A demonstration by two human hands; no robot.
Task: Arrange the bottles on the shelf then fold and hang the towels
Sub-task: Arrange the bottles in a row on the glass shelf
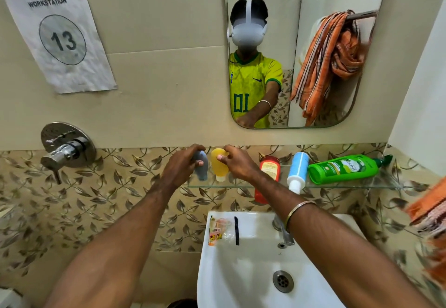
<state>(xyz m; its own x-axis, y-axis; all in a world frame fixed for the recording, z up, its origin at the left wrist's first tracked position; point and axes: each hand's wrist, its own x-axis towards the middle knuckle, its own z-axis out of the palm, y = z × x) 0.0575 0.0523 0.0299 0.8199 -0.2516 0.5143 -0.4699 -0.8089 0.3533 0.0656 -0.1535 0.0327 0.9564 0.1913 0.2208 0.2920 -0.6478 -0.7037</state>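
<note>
On glass shelf (362, 184), hands grip grey bottle (202, 163), yellow bottle (218, 165).

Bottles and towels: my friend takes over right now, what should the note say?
Left hand grips the grey bottle and right hand grips the yellow bottle, both at the left end of the glass shelf.
Red bottle, blue-and-white bottle and green bottle lie on their sides on the shelf.
Done: nothing finished yet.
Left: set all five bottles in order, then fold and hang the orange towel at the right edge.
</note>
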